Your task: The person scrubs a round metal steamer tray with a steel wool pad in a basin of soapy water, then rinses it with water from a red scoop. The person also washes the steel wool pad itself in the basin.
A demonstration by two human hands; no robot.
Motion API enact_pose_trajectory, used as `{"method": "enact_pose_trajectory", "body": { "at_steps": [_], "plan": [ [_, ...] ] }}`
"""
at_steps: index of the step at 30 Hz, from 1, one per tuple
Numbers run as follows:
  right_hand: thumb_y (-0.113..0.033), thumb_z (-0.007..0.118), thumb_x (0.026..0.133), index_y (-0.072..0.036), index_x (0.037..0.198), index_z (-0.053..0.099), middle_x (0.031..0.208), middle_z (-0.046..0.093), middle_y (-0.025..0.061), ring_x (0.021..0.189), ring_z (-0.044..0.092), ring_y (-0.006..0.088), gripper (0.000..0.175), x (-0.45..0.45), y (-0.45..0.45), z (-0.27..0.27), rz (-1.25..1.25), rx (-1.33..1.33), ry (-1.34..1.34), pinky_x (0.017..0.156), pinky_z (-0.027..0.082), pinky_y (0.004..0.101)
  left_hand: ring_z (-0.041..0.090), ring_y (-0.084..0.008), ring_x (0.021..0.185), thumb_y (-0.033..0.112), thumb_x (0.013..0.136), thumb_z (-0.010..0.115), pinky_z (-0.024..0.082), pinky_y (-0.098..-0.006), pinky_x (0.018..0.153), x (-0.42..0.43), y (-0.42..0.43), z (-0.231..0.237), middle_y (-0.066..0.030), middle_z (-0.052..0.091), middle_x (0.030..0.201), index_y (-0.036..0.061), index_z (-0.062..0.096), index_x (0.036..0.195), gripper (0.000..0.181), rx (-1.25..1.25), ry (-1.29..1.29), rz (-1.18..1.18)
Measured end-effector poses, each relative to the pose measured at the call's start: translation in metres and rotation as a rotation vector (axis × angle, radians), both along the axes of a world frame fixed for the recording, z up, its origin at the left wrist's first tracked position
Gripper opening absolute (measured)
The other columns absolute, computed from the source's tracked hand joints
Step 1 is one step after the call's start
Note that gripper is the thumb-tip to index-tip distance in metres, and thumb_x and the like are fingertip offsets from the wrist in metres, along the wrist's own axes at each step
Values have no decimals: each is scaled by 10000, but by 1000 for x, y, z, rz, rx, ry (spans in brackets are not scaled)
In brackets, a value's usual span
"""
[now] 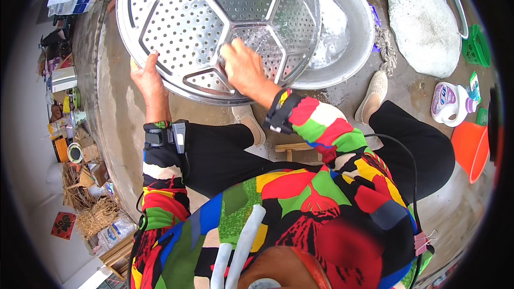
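Observation:
A large round perforated metal steamer tray [184, 28] is held tilted in front of me, wet and shiny. My left hand [150, 82] grips its near left rim, thumb on the upper face. My right hand [245, 66] is closed in a fist against the tray's lower middle; a small dark, shiny bit shows beneath the fingers, perhaps a metal scourer, mostly hidden. Behind the tray's right side, a wide metal basin [359, 28] holds sudsy water, partly covered by the tray.
At right lie a round silvery lid [425, 26], a twisted grey cloth [386, 50], a white detergent jug [447, 102], a green plastic container [476, 46] and an orange bucket [468, 148]. A wooden stool [295, 147] stands below. Boxes and straw [98, 216] line the left wall.

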State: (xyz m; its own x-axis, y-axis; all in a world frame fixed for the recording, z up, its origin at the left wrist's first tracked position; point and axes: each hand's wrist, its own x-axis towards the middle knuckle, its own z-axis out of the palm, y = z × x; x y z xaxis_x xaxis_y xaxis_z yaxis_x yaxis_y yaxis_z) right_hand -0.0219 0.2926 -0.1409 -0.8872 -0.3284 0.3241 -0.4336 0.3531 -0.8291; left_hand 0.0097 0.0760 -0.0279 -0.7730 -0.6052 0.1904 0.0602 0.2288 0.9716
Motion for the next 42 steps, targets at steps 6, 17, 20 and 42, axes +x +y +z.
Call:
{"method": "enact_pose_trajectory", "body": {
  "at_steps": [6,17,20,42],
  "plan": [
    [-58,538,872,-84,1013,568,946,553,207,765,627,439,147,-16,4,3,-377,51,-3,650,494,565,665,-188,945,-28,864,657,531,-322,870,10,5,-2,-128,676,1115,-68,556,1239,391,5,37,-5],
    [-100,533,873,-128,1026,600,964,548,178,824,644,442,169,5,-11,7,-121,70,-54,699,518,558,660,-180,951,-33,866,656,522,-315,884,14,11,-13,-118,675,1110,-65,549,1255,404,41,42,26],
    [-59,576,837,-106,962,567,951,551,183,794,645,444,133,8,-21,13,71,-21,98,696,519,574,652,-165,929,-37,860,657,510,-303,880,14,16,-11,-99,677,1103,-56,564,1232,384,42,72,10],
    [-75,592,798,-89,1001,606,1008,652,141,866,662,415,204,-14,-3,48,24,214,121,740,529,548,591,-160,527,-14,871,633,486,-304,401,16,51,14,-97,639,865,-29,540,1135,280,-65,39,16]
  ]
}}
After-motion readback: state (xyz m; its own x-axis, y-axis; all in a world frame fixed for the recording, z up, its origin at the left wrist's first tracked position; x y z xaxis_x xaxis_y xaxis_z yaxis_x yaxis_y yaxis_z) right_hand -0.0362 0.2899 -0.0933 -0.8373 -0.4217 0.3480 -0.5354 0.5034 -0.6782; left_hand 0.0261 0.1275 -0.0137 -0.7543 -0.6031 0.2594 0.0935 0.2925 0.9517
